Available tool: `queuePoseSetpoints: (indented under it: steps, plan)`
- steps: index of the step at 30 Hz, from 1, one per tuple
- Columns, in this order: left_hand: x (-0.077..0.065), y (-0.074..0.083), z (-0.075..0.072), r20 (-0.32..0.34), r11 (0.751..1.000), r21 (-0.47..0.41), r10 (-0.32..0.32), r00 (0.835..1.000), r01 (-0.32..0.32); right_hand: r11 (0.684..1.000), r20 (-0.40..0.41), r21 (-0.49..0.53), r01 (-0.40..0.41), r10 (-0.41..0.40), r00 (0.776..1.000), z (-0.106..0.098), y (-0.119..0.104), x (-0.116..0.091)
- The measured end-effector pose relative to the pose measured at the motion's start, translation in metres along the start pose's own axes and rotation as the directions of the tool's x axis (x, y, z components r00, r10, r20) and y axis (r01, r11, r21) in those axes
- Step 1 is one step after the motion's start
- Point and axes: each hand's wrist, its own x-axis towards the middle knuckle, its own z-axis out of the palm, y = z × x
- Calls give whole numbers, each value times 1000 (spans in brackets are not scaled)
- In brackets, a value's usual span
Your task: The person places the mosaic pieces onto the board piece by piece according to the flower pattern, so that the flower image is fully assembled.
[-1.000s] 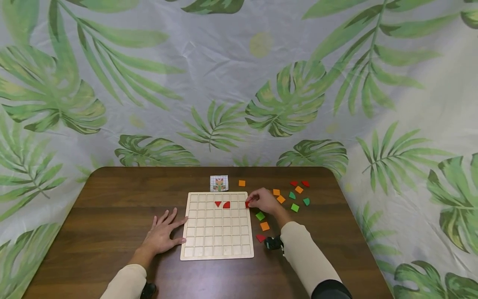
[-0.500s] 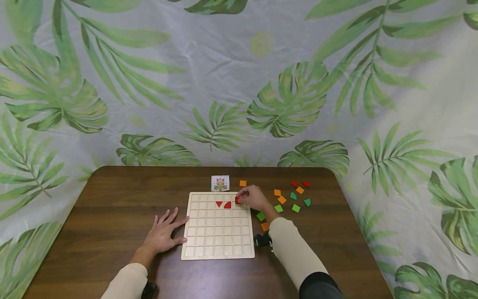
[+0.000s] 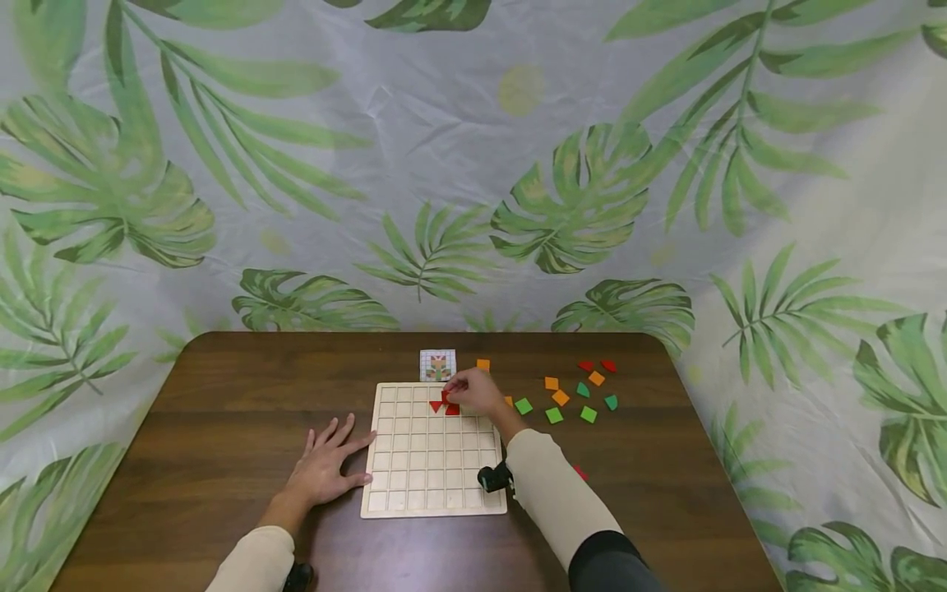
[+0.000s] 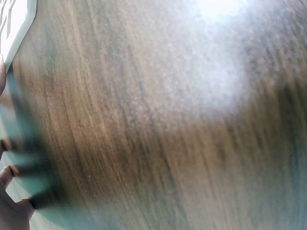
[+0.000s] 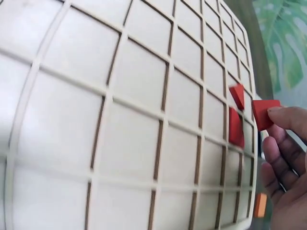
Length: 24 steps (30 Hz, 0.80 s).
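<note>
My right hand (image 3: 477, 393) pinches a red tile (image 5: 264, 114) between thumb and fingers, just above the far rows of the wooden grid board (image 3: 414, 470). Two red pieces lie in cells beneath it: a triangle (image 3: 436, 406) and one with a rounded side (image 5: 235, 128). My left hand (image 3: 323, 469) lies with fingers spread on the table, its thumb and index fingertip touching the board's left edge. Only parts of its fingers show at the margin of the left wrist view. Beyond the board lies a small pattern card (image 3: 438, 355) with a coloured design on a grid.
Several loose tiles lie right of the board, among them an orange square (image 3: 552, 383), a light green square (image 3: 588, 414), a dark green rounded piece (image 3: 611, 402) and a red piece (image 3: 608, 366). A leaf-print cloth (image 3: 444, 164) hangs behind the brown table (image 3: 251, 386).
My right hand has carried the red tile leftward from the board's right edge to near the two placed red pieces. My left hand has stayed at the board's left edge.
</note>
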Motion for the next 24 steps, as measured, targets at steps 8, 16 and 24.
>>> queuePoseSetpoints:
  steps: [8, 16, 24]
  plan:
    - [0, -1, 1, -11, 1000, 1, 10, 1000, -10, 998, -8, -54, -11, 11, 1000, 20, -10, 4]
    - [0, -1, 3, -8, 1000, -7, -5, 1000, 5, 1000, -125, -25, -11, 8, 992, 36, -17, 8]
    - [0, -1, 2, -7, 1000, -8, -11, 1000, 11, 996, -145, -85, -25, 13, 989, 49, -22, 7]
